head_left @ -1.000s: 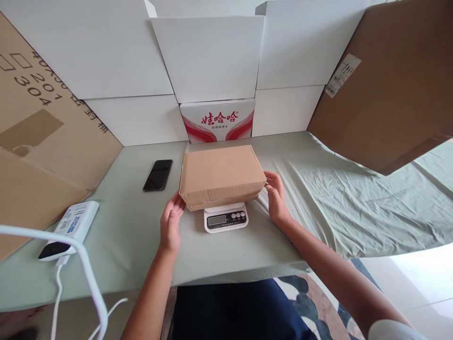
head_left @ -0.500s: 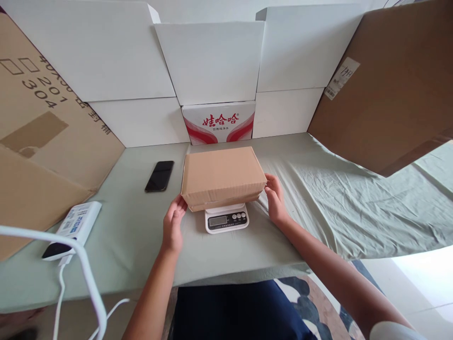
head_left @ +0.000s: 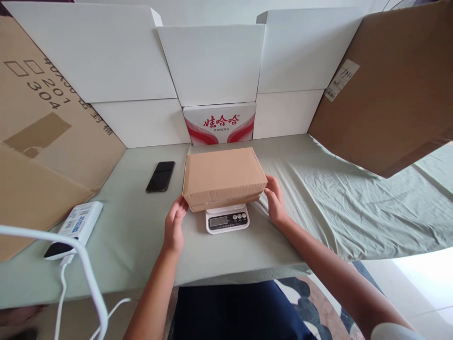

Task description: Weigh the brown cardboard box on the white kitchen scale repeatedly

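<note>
A brown cardboard box rests on, or just over, a white digital kitchen scale; the weighing platform is mostly hidden beneath it. The scale's small display and round buttons stick out at the front. My left hand is at the box's front left corner, its fingers tucked behind and under the lower edge. At the front right corner my right hand has its thumb in front and fingers along the side. Between them the two hands grip the box, which sits slightly turned.
A black phone lies to the left on the green tablecloth. Further left are a white power strip and a white curved bar. White boxes stand along the back, with large cardboard boxes at both sides.
The view has shifted very slightly. Both hands, the cardboard box and the scale keep the same positions relative to each other.
</note>
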Tool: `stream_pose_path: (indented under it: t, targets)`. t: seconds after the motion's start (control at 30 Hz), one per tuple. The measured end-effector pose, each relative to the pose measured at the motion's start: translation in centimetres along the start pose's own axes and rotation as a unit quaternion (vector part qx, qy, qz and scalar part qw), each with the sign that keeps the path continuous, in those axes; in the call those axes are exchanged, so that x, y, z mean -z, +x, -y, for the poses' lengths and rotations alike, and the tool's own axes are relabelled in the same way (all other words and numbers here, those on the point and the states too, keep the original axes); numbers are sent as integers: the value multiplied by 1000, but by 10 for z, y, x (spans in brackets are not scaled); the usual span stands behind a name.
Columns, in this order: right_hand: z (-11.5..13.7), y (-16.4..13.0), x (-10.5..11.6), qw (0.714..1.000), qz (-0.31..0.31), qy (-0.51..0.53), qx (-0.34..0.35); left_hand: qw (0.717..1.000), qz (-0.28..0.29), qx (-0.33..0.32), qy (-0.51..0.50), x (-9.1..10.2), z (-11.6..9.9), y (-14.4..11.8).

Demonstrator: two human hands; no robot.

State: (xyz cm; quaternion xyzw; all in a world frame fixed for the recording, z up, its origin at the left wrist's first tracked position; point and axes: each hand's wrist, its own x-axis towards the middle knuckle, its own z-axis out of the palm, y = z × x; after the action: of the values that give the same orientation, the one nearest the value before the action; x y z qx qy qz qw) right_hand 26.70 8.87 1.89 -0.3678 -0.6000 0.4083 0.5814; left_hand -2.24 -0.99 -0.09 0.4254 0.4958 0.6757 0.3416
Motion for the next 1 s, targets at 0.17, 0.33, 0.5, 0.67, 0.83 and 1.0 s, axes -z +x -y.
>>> stream_pose_path:
  t: [0.17,0.33,0.5,0.67,0.83,1.0]
  targets:
    - [-2,0,1,1000,5,-4,3,1000,-3,-1,1,-2,-2,1]
    - [0,-1,0,1000,8,2,5,1000,5,-9,1,-4,-4,0]
    - [-1,-2,0,999,31,15,4,1000,11,-8,4,-5,-5,1]
    - [-1,-9,-3,997,70,8,18,1000,4,1,9,-5,-1,-1]
    - [8,1,-10,996,77,8,40,1000,7,-12,10,-6,-10,16]
    - [6,61,-29,995,41,25,91,999,3,-39,-36,-23,-19,84]
